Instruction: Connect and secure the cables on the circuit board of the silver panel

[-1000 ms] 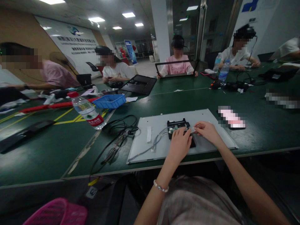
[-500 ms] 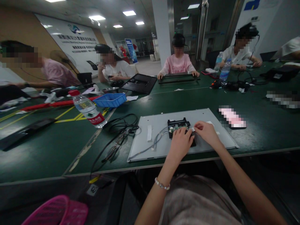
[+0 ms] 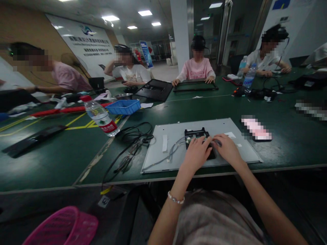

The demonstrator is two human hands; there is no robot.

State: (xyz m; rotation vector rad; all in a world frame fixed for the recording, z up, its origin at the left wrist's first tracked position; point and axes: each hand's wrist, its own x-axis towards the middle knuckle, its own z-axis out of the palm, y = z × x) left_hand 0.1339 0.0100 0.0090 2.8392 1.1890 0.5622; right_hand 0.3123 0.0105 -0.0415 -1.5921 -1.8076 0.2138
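Observation:
A flat grey metal panel (image 3: pixel 176 131) lies on the table in front of me. On it sits a black bracket (image 3: pixel 196 131) with a circuit board partly in view, the rest covered by my hands. My left hand (image 3: pixel 196 151) rests over the bracket's front part, fingers stretched and a little apart, touching it. Close against its fingertips, my right hand (image 3: pixel 227 148) is at the bracket's right side with thumb and fingers curled together; what they pinch is hidden. Grey cables (image 3: pixel 173 148) run from the bracket leftward over the panel. A white strip (image 3: pixel 165 143) lies left of them.
Black cables (image 3: pixel 133 144) lie left of the panel, with a water bottle (image 3: pixel 100 117) and blue tray (image 3: pixel 124 107) behind. A phone (image 3: pixel 257 128) lies to the right. Across the table a person (image 3: pixel 196 68) holds a black frame (image 3: pixel 195 89). A pink basket (image 3: pixel 63 228) stands below.
My right hand has shifted in against the bracket beside my left fingertips; the small white piece at its fingertips no longer shows. The whole view has shifted slightly.

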